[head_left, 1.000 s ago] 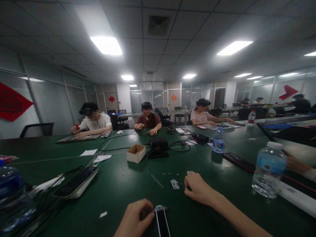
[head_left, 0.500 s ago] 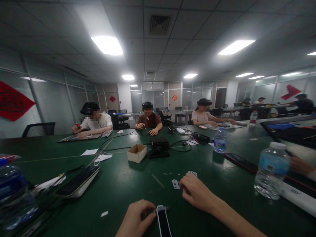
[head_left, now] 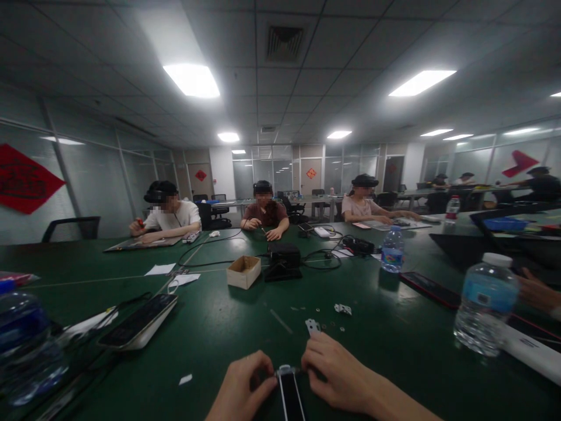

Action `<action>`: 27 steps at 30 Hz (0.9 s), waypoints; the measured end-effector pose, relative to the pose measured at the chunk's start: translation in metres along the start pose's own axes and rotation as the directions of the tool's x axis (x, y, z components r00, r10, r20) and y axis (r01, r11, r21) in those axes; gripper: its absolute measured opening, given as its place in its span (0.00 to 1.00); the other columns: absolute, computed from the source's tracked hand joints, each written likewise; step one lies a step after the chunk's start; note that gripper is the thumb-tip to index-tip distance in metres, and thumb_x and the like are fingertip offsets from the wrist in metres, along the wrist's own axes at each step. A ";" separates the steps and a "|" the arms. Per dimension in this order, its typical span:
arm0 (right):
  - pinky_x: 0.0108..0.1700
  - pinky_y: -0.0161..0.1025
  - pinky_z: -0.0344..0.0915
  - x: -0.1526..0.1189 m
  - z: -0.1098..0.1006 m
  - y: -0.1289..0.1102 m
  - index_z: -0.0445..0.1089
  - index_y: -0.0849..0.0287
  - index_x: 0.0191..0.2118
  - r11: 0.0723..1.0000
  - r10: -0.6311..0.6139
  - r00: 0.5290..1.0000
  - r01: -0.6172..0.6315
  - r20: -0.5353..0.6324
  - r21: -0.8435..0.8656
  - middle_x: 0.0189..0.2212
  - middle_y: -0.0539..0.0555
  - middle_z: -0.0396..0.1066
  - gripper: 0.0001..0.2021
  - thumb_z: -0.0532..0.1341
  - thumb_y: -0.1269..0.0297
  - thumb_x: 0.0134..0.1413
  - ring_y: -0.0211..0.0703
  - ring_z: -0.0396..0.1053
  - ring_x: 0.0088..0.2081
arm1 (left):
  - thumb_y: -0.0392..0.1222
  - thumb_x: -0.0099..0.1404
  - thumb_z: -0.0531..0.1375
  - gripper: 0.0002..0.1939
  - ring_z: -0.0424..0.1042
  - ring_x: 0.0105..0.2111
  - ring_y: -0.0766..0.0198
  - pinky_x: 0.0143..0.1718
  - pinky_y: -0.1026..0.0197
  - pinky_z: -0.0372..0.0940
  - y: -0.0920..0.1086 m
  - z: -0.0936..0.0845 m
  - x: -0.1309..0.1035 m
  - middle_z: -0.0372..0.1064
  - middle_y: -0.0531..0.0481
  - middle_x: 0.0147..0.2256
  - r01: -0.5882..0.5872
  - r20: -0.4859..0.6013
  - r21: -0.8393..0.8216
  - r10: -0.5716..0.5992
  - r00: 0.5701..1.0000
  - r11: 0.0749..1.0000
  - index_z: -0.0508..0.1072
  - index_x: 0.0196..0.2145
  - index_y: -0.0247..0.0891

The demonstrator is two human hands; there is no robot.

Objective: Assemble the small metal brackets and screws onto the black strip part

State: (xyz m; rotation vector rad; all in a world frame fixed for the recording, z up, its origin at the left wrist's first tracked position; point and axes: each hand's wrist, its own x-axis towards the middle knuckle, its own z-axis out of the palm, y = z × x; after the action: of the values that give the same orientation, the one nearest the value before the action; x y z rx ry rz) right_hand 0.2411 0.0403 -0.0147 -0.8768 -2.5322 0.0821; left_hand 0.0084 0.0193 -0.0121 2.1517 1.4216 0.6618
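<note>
At the bottom middle lies a narrow dark device (head_left: 291,396) with white edges and a pale tab at its top; its lower end is cut off by the frame. A thin rod seems to cross its top end. My left hand (head_left: 243,383) pinches at the device's upper left corner. Opposite it, my right hand (head_left: 335,371) has its fingers closed at the upper right side; whatever is between the fingertips is too small to make out. Just beyond my right hand is a small metal plate with holes (head_left: 312,326). A second crumpled-looking metal piece (head_left: 343,309) and several tiny rings lie farther off.
An open cardboard box (head_left: 243,273) and a black device with cables (head_left: 283,261) stand ahead. Water bottles (head_left: 486,304) flank me, with a phone on a white stand (head_left: 139,321) at left. A co-worker's hand (head_left: 537,292) shows at right; other people sit across the table.
My right hand has moved from the metal plates back toward me, to the device's right side, uncovering the plates and tiny rings. My left hand stays put.
</note>
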 end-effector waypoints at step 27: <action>0.33 0.38 0.59 0.002 -0.006 -0.022 0.65 0.60 0.38 0.925 -0.358 0.864 0.381 -0.354 -0.005 0.29 0.54 0.72 0.08 0.50 0.74 0.63 0.40 0.62 0.30 | 0.36 0.67 0.52 0.08 0.71 0.32 0.63 0.33 0.65 0.65 -0.009 0.023 -0.004 0.73 0.48 0.32 -0.581 -0.188 0.166 0.604 0.774 0.797 0.70 0.37 0.41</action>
State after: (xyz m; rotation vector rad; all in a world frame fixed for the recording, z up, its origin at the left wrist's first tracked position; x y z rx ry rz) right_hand 0.2298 0.0235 -0.0045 -0.3264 -2.2948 -0.1047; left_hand 0.0150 0.0162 -0.0355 2.6991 0.8539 1.1219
